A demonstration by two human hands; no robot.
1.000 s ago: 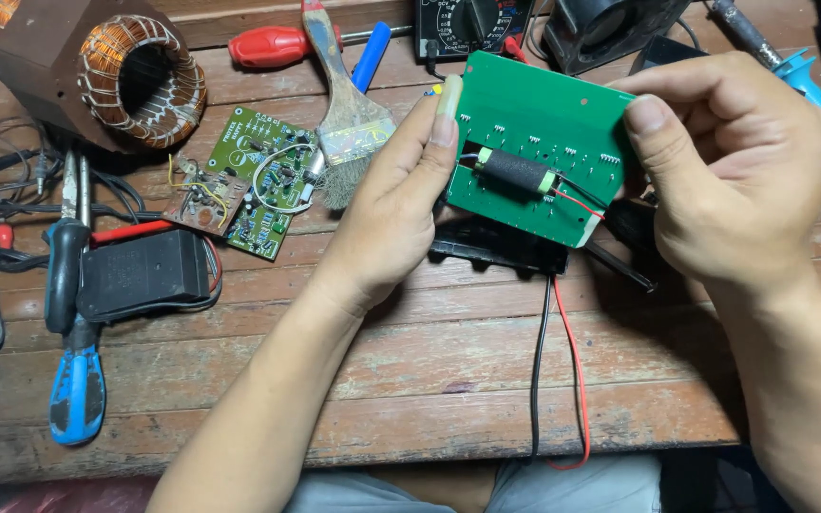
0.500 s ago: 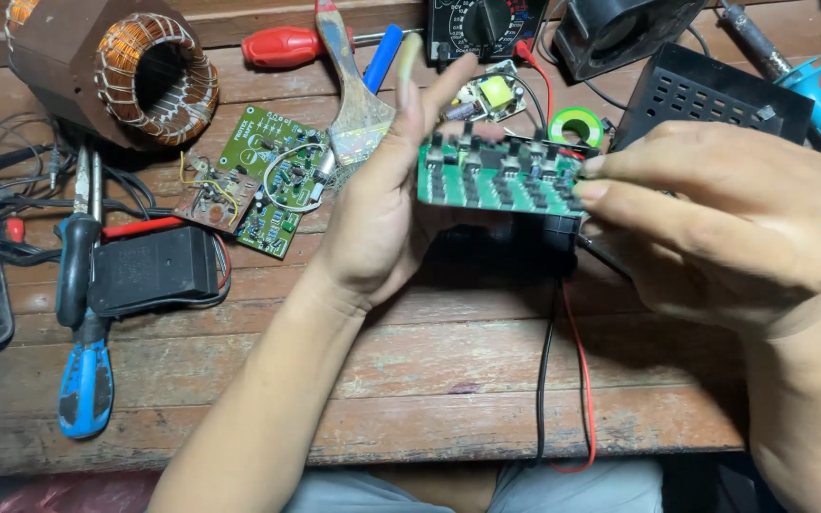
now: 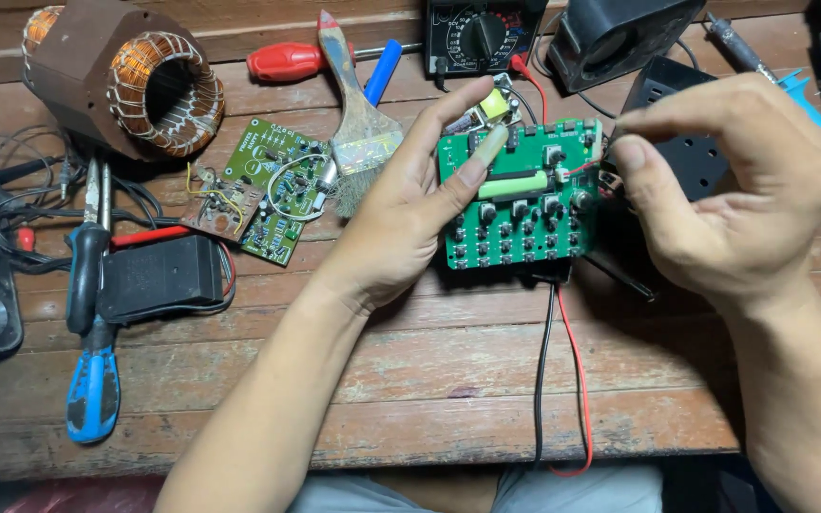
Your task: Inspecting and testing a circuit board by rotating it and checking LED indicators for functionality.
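The green rectangular circuit board [image 3: 523, 195], shown solder-side up a second earlier and edge-on half a second earlier, had been turned component-side up, exposing rows of small black parts. The left hand [image 3: 410, 218] clamped its left edge, thumb across the top. The right hand [image 3: 724, 190] pinched closed at its right edge. The board was held above the wooden plank counter [image 3: 410, 380], over the red and black leads [image 3: 563, 380].

Green circuit board [image 3: 523, 204] with black buttons between the hands; red and black wires [image 3: 563, 380] below; brown plank tabletop [image 3: 410, 380]; copper coil [image 3: 165, 92] far left.
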